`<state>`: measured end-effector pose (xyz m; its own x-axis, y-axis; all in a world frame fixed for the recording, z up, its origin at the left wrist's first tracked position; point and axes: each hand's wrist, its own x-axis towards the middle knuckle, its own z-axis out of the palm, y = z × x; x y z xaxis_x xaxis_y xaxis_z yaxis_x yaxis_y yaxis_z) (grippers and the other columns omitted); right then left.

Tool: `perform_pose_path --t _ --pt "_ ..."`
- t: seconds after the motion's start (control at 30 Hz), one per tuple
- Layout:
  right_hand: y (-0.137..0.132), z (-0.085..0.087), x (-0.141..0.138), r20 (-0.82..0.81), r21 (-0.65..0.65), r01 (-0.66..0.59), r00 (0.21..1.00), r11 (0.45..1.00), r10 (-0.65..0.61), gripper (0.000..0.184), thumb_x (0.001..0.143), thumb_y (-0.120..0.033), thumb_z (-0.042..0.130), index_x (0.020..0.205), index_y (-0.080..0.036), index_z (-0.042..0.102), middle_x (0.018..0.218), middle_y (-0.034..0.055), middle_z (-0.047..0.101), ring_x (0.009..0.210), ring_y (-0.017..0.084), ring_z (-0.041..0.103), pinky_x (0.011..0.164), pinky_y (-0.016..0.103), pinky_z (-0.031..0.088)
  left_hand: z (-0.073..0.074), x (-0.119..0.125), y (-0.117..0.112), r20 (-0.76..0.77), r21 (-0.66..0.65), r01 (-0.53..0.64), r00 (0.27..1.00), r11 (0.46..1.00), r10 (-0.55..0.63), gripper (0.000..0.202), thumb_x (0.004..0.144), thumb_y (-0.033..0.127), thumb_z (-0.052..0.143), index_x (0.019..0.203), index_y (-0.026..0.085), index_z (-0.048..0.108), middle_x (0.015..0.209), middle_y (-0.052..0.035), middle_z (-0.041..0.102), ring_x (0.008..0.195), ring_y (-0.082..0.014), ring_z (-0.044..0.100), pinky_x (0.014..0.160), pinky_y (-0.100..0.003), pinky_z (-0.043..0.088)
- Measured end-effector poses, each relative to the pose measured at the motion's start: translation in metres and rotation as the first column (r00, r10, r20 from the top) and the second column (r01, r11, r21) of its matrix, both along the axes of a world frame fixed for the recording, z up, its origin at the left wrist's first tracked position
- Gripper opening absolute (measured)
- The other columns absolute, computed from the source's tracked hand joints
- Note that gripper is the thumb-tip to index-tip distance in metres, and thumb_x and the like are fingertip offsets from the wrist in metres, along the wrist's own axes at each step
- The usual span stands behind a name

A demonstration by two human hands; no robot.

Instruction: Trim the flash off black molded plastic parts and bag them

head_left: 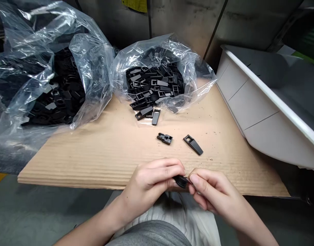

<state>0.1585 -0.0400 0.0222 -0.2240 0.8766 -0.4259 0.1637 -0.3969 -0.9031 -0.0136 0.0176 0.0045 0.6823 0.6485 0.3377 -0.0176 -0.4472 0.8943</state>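
In the head view my left hand (157, 176) grips a small black plastic part (181, 181) with a rounded, ridged end, at the front edge of the cardboard. My right hand (210, 188) is closed in a pinch right beside that end; whatever its fingertips hold is too small to make out. Just beyond my hands lie two loose black pieces: a short blocky piece (164, 138) with recesses and a tapered lever-like piece (193, 145) with a square opening.
A clear plastic bag (200, 90) spills many black tapered pieces (157, 83) onto the cardboard (95, 157). Another clear bag (95, 65) with dark parts (62, 99) stands at the left. A pale grey bin (264, 99) borders the right side. A metal wall (177, 20) rises behind.
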Motion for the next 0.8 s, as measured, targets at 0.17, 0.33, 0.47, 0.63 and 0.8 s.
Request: perform_pose_path --t 0.17,0.33,0.47,0.63,0.8 --pt "-0.004 0.002 -0.008 -0.136 -0.077 -0.006 0.991 0.997 -0.004 0.039 0.084 -0.047 0.041 0.062 -0.016 0.048 0.042 -0.0068 0.039 0.034 0.001 0.024 0.034 0.015 0.015 -0.001 0.001 0.000 -0.024 -0.051 -0.041 0.999 0.998 0.040 0.023 0.081 0.002 0.049 0.093 0.015 0.063 0.094 -0.0051 0.062 0.085 -0.0145 0.059 0.077 -0.019 0.044" --pt "-0.014 0.003 -0.014 -0.059 0.020 0.108 0.993 0.994 -0.106 0.035 0.083 -0.044 0.044 0.067 -0.016 0.056 0.049 -0.0035 0.048 0.038 0.003 0.036 0.038 0.014 0.028 0.002 -0.001 0.002 -0.075 -0.178 -0.057 0.996 0.982 0.044 0.014 0.083 0.011 0.051 0.089 0.014 0.063 0.084 -0.0029 0.062 0.079 -0.0140 0.057 0.073 -0.019 0.042" --pt "-0.021 -0.007 -0.016 0.109 0.509 0.302 0.906 0.806 -0.408 0.017 0.083 -0.025 0.050 0.092 -0.025 0.064 0.081 -0.0003 0.060 0.071 0.010 0.055 0.065 0.018 0.042 0.006 -0.002 0.004 -0.093 -0.259 -0.014 0.996 0.966 -0.011 0.019 0.086 0.017 0.045 0.078 0.012 0.062 0.070 -0.0016 0.056 0.071 -0.0140 0.053 0.066 -0.020 0.039" --pt "-0.025 -0.020 -0.028 0.145 0.742 0.244 0.851 0.625 -0.504 0.026 0.081 -0.011 0.050 0.100 -0.024 0.062 0.084 -0.0003 0.057 0.080 0.010 0.055 0.069 0.017 0.041 0.009 -0.003 0.004 -0.086 -0.332 -0.013 0.996 0.943 -0.017 0.017 0.084 0.016 0.047 0.077 0.012 0.062 0.073 -0.0019 0.057 0.073 -0.0142 0.052 0.069 -0.020 0.038" --pt "-0.023 -0.023 -0.036 0.108 0.759 0.259 0.854 0.597 -0.508 0.024 0.080 -0.010 0.052 0.098 -0.022 0.063 0.079 0.0009 0.056 0.072 0.011 0.056 0.062 0.019 0.042 0.010 -0.003 0.004 -0.025 -0.375 -0.022 1.000 0.927 0.014 0.013 0.083 0.013 0.050 0.082 0.014 0.063 0.080 -0.0016 0.059 0.077 -0.0135 0.055 0.072 -0.018 0.039"
